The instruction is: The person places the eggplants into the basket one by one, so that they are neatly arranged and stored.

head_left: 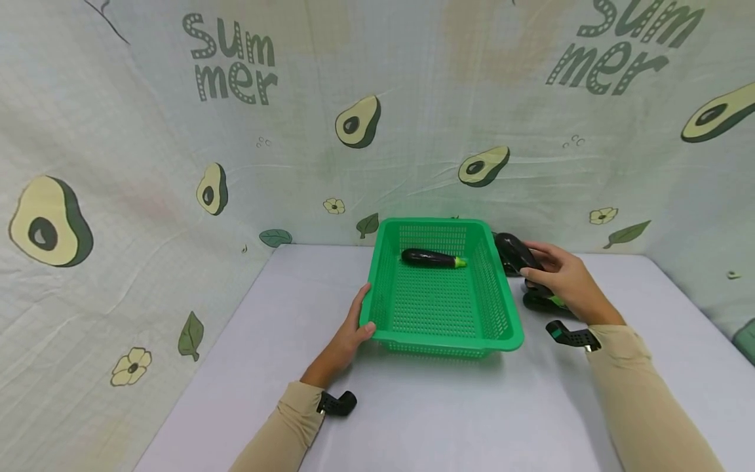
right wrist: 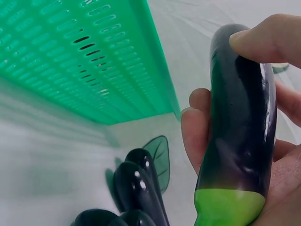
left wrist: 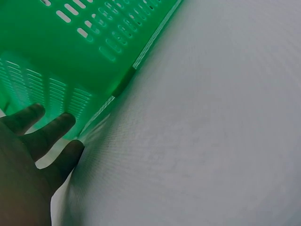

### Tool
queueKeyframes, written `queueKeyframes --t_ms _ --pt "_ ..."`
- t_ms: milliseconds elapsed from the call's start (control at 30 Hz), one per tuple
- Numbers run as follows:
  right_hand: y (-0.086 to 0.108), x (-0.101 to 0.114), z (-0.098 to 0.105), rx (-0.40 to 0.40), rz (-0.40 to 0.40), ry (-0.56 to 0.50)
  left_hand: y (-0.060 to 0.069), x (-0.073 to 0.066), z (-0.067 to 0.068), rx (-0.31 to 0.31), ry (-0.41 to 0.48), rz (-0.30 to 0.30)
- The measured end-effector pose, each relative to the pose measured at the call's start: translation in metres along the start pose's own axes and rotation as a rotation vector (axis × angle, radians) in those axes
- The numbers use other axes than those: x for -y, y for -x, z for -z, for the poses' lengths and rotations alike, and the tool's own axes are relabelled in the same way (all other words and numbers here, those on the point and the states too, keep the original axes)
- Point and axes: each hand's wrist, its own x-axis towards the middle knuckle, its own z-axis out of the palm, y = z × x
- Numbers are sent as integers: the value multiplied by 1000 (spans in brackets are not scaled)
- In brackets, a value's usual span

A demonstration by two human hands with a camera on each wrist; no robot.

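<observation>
A green plastic basket (head_left: 433,301) with slotted walls stands on the table, and one dark purple eggplant (head_left: 427,257) with a green cap lies in its far part. My left hand (head_left: 345,344) grips the basket's near left corner, thumb over the rim and fingers against the outer wall (left wrist: 47,75). To the right of the basket, my right hand (head_left: 569,278) holds another eggplant (right wrist: 242,113) between thumb and fingers, its green cap toward the wrist. Below it, more eggplants (right wrist: 136,183) lie on the table beside the basket, partly hidden by the hand in the head view.
A white cloth covers the table (head_left: 425,419). Behind it hangs a pale curtain (head_left: 413,65) printed with avocados, leaves and lettering. Each wrist carries a black strap (head_left: 572,335).
</observation>
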Motion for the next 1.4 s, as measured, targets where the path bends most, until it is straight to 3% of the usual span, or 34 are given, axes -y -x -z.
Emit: queueKeyframes --t_ms 367,667,933,1200,1400 --pt "-14 10 -8 8 68 7 0 -1 1 10 27 15" --pt "-25 18 -10 11 48 34 -1 -2 0 12 34 37" --pt "-37 29 -20 30 70 -10 1 -4 0 5 13 30" --pt "-47 33 -26 59 111 45 0 -5 0 0 11 25" --pt "-52 34 -33 69 115 -10 2 -4 0 5 16 29"
